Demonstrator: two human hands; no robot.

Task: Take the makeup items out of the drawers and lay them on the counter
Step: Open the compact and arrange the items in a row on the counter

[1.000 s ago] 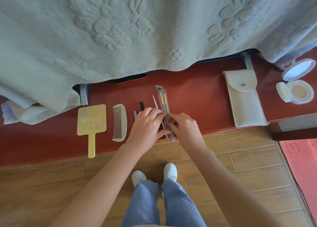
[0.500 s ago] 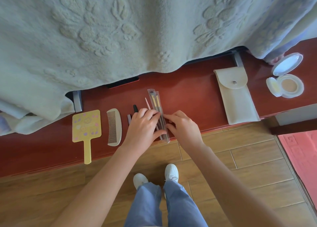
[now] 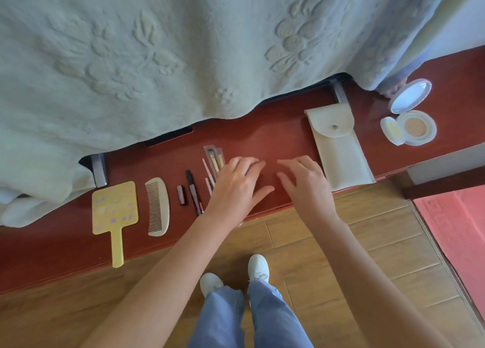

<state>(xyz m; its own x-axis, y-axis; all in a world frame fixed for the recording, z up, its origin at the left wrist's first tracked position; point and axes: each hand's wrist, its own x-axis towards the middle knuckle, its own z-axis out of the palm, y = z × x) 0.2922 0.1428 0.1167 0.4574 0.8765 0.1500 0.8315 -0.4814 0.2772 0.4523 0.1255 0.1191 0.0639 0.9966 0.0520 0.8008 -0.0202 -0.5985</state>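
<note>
A single wide-angle view is taken from the head, aimed steeply downward; the red table is seen near, mid-frame, the wooden floor below.

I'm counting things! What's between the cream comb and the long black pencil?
A small dark-red tube lies between the cream toothed comb and the long black pencil; head view.

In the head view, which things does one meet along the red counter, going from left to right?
yellow hand mirror, comb, small dark tube, black pencil, left hand, right hand, white pouch, open compact
</note>
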